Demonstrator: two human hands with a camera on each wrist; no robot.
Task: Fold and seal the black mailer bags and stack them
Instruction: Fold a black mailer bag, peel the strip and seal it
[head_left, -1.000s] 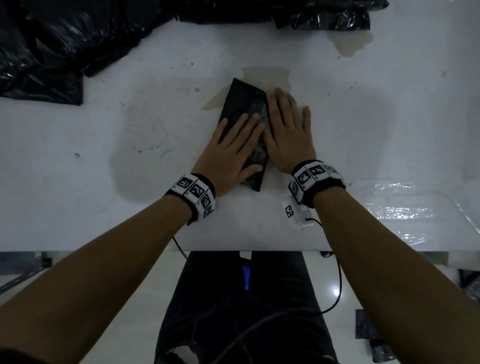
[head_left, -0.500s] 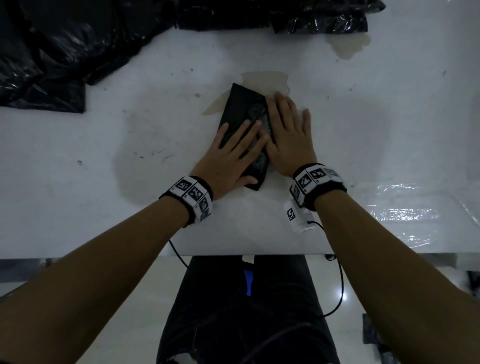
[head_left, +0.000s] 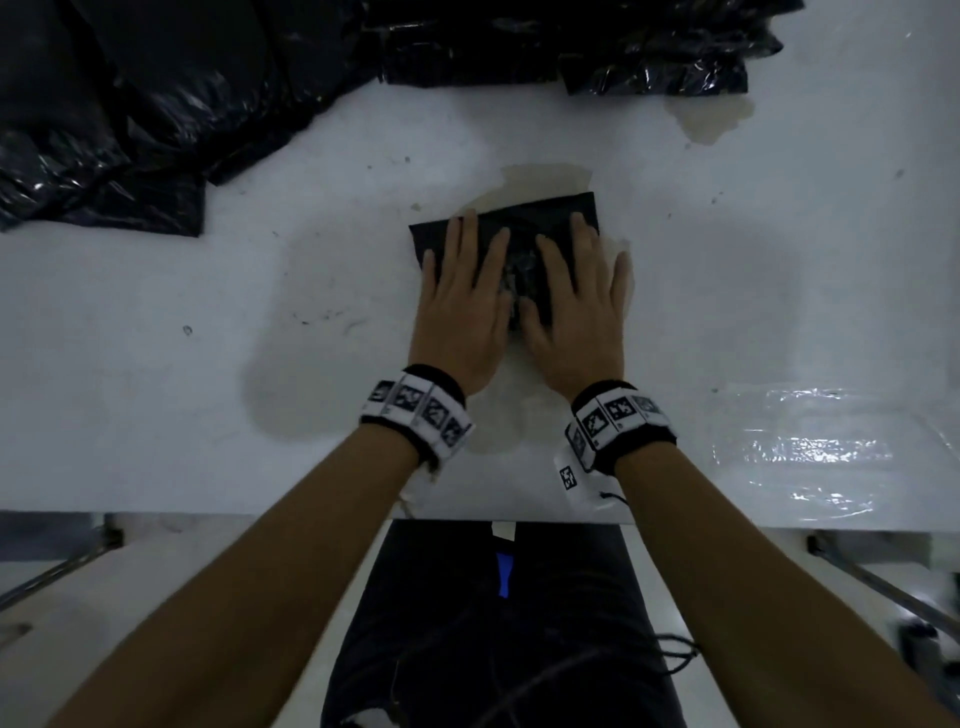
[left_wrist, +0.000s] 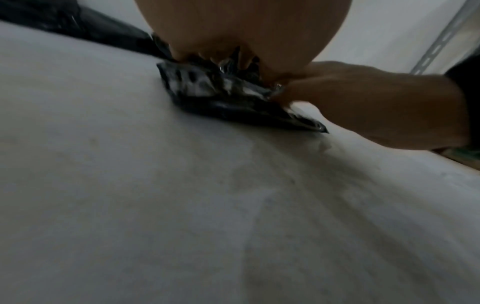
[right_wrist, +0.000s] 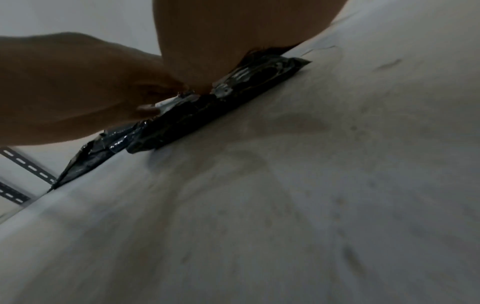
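Note:
A folded black mailer bag (head_left: 540, 213) lies flat in the middle of the white table (head_left: 156, 374). Both hands press on it side by side with straight, spread fingers, my left hand (head_left: 465, 280) on its left half and my right hand (head_left: 576, 280) on its right half. Crinkled shiny plastic shows in the gap between them. In the left wrist view the bag (left_wrist: 221, 96) lies under my left palm (left_wrist: 241, 30), with the right hand (left_wrist: 363, 98) beside it. The right wrist view shows the bag (right_wrist: 233, 96) under my right palm (right_wrist: 233, 30) and the left hand (right_wrist: 78, 86).
Loose black bags are heaped at the far left (head_left: 130, 114), and more lie along the far edge (head_left: 571, 47). A clear plastic sheet (head_left: 810, 447) lies at the near right. A small white tag (head_left: 569, 475) sits by the table's near edge. The tabletop is stained.
The bag has turned from lying slanted lengthwise to lying crosswise. My hands, overlapped at an angle before, now sit parallel and a little apart on it.

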